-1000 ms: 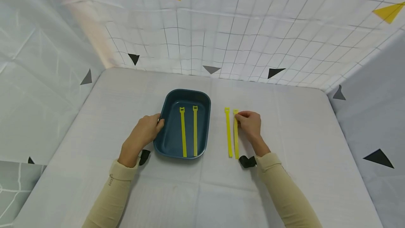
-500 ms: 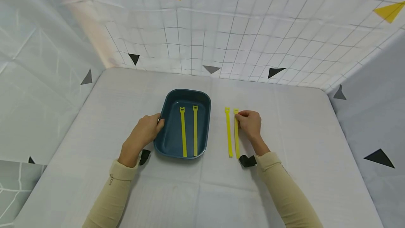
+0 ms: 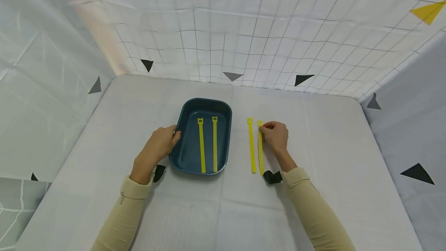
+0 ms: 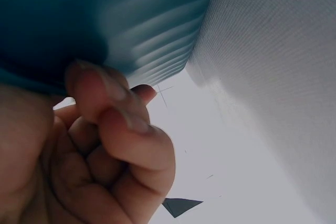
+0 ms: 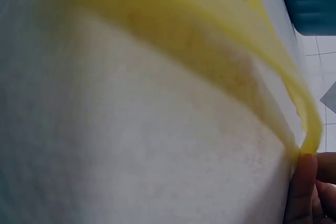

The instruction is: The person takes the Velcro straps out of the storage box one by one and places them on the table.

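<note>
My left hand (image 3: 158,145) grips the left rim of a dark teal tray (image 3: 188,138); in the left wrist view its curled fingers (image 4: 139,150) lie against the ribbed outer wall. Two yellow cable ties, a left one (image 3: 201,146) and a right one (image 3: 215,144), lie lengthwise inside the tray. To the tray's right, another yellow cable tie (image 3: 252,148) lies on the white surface. Beside it, my right hand (image 3: 276,136) pinches a cable tie (image 3: 260,156) just below its slotted head. The right wrist view shows this strap (image 5: 210,19) bowed above the cloth, bending at the fingertips.
A white cloth (image 3: 195,220) covers the table. Behind it rises a white gridded sheet (image 3: 216,49) with yellow, grey and black triangles. Sheets hang at the left (image 3: 42,88) and right (image 3: 407,134). Small black devices sit at the left wrist (image 3: 159,173) and right wrist (image 3: 272,177).
</note>
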### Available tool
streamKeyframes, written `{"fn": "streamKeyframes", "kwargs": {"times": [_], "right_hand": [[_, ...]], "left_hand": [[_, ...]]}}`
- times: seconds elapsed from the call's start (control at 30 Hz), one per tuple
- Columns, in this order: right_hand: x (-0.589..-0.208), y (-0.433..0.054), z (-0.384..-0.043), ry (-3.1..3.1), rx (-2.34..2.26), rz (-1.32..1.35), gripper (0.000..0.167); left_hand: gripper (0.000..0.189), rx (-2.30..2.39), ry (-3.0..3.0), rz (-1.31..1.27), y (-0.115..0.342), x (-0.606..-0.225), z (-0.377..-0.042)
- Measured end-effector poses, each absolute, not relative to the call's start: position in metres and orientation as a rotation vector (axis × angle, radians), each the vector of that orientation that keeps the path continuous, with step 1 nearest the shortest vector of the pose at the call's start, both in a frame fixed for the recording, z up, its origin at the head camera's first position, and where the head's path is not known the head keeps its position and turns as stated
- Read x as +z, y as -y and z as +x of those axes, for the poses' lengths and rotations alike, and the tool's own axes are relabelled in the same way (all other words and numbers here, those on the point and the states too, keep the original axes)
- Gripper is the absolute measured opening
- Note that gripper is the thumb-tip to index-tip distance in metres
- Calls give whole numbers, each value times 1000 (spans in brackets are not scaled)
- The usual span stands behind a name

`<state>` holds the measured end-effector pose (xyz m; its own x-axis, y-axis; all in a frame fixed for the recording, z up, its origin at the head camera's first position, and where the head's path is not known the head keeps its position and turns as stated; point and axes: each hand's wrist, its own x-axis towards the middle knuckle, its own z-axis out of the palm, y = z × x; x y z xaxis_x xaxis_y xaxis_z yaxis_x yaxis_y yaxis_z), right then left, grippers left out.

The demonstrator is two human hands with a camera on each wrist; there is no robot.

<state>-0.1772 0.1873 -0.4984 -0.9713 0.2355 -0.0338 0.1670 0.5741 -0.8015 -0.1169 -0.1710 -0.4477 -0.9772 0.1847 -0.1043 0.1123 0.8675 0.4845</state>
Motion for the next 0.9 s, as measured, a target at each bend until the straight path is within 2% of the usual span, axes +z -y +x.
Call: {"fn": "streamKeyframes", "kwargs": {"times": [0.3, 0.9], "right_hand": [[-499, -190, -176, 2728, 1340, -327, 13], [-490, -188, -171, 2486, 1646, -333, 21]], "left_hand": [[23, 743, -2901, 238, 170, -447, -116], [23, 739, -2902, 236, 171, -448, -116]]}}
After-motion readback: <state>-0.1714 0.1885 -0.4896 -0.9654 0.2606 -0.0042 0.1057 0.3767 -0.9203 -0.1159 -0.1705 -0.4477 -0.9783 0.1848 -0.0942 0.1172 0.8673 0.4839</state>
